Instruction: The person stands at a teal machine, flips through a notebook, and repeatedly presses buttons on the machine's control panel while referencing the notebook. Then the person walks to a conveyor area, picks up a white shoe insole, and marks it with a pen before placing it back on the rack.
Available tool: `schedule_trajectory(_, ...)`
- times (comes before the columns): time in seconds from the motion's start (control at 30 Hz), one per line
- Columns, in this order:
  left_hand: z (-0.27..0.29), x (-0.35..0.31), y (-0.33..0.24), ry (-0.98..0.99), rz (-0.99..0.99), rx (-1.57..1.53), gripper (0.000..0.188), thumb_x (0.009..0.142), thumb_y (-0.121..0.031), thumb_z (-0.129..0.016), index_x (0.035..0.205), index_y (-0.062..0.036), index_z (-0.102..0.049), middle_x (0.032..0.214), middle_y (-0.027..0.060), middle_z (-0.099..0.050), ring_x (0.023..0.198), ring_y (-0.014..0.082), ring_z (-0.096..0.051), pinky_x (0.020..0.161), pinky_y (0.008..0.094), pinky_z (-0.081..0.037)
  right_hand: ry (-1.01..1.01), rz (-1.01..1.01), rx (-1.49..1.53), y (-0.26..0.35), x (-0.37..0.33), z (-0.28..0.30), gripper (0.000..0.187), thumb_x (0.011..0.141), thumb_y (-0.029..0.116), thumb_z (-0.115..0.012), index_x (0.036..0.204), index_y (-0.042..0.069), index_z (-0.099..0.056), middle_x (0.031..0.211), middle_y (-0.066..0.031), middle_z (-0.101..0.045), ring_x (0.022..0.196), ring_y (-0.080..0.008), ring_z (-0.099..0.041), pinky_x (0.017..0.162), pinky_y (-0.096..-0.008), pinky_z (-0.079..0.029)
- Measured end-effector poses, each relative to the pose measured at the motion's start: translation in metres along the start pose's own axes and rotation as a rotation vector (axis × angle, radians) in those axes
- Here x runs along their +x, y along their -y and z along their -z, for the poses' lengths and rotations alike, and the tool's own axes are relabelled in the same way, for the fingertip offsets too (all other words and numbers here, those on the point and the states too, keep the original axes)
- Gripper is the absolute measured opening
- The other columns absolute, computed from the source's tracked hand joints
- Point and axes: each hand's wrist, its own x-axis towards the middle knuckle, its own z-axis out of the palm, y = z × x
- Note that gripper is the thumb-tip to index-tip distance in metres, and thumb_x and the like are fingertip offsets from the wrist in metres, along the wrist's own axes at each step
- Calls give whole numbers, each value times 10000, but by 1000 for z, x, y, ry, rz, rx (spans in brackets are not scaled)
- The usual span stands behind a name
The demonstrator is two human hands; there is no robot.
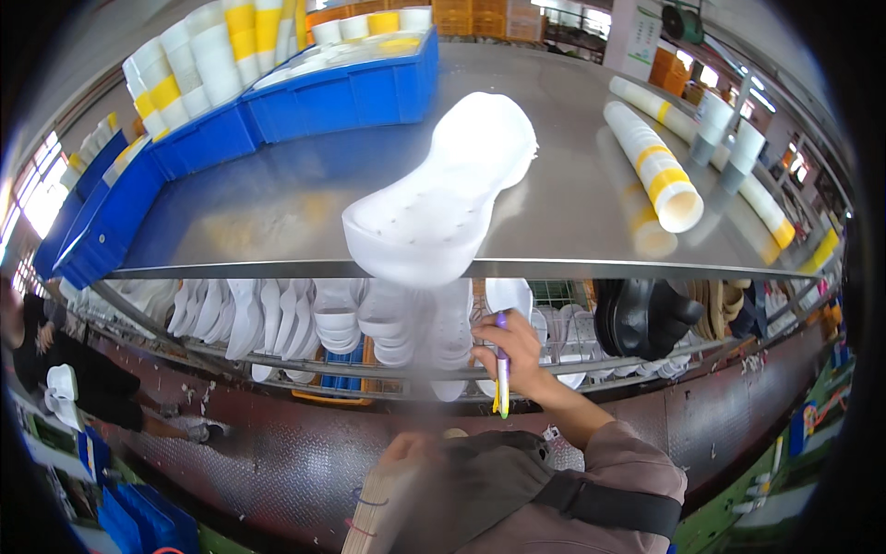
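A white moulded shoe sole [452, 175] lies on the steel table [305, 212], its wide near end hanging over the front edge. Small dark marks dot its inner face. Below that edge, close to my body, my right hand [517, 349] is closed around a slim pen-like tool [502, 365] with a purple upper end, a white shaft and a yellow-green lower end. It does not touch the sole. Low in the middle, my left hand [411, 448] is blurred and its fingers cannot be made out. Near it is a pale ribbed surface with blue and pink bands.
Blue bins [341, 97] with white and yellow stacked cups line the table's left and back. Long stacks of white and yellow cups [660, 171] lie at the right. Under the table hang rows of white soles [245, 319] and black shoes [646, 319]. Another person [83, 374] is at left.
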Motion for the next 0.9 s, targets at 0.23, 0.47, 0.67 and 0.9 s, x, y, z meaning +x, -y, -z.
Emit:
schedule_trajectory(0.23, 12, -1, 0, 237, -257, -129, 233, 1022, -124, -646, 1240, -66, -588, 1011, 129, -724, 964, 196, -719, 812, 346, -609, -239, 119, -533, 60, 137, 9, 522, 792, 377, -834, 1180, 76, -658, 1051, -93, -709, 1026, -286, -632, 949, -445, -417)
schedule_trajectory(0.47, 28, -2, -9, 102, -503, -299, 286, 1014, -145, -631, 1263, -43, -535, 1002, 158, -668, 924, 233, -688, 701, 404, -617, -58, 576, -508, 78, 166, -17, 325, 821, 191, -741, 1128, 194, -634, 1075, -20, -663, 1072, -169, -652, 975, -435, -441)
schedule_trajectory(0.67, 39, -3, -28, -169, -525, -524, 580, 1070, -327, -478, 1597, -164, -297, 1550, 220, -414, 1353, 361, -511, 1061, 542, -520, 178, 943, -295, 110, 139, -36, 214, 922, 307, -623, 1090, 175, -625, 1111, -37, -656, 1147, -224, -627, 1084, -465, -423)
schedule_trajectory(0.9, 32, -19, -59, -400, -595, -497, 615, 1028, -164, -569, 1580, -95, -308, 1546, 185, -419, 1365, 304, -515, 1082, 462, -512, 413, 1166, -167, 111, 119, -69, 205, 911, 275, -604, 1078, 158, -624, 1176, -68, -653, 1266, -290, -580, 1220, -505, -307)
